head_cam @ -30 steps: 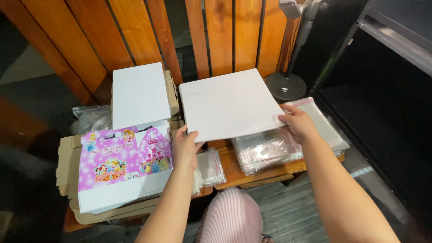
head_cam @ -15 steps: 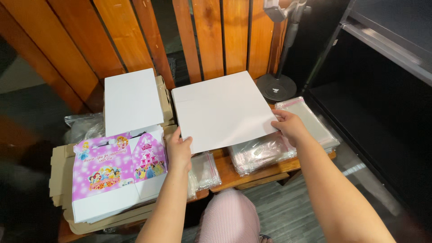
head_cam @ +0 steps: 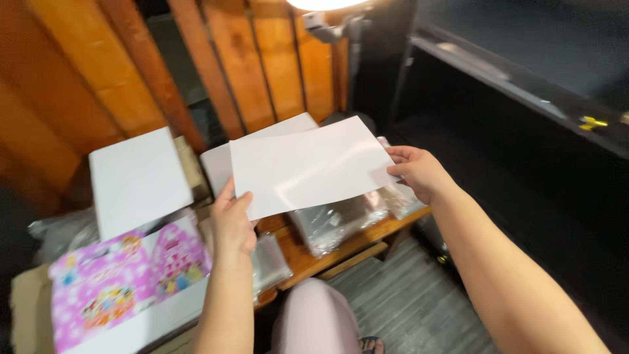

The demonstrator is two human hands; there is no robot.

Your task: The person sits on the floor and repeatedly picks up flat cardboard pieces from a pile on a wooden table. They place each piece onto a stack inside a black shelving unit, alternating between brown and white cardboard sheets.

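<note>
Left hand (head_cam: 232,223) and right hand (head_cam: 416,172) gripping opposite edges of white glossy card sheet (head_cam: 308,164), holding it above white sheet stack (head_cam: 216,164) lying on slatted wooden bench (head_cam: 308,255); clear plastic bags (head_cam: 334,223) lying beneath; dark shelving occupying room's right side.

You've got pink printed flat boxes (head_cam: 124,288) on the left, clear plastic bags (head_cam: 334,223) on the wooden bench (head_cam: 314,255), slatted backrest (head_cam: 262,65) behind.

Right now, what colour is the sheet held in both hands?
Plain white; the sheet shows clearly in the head view.
</note>
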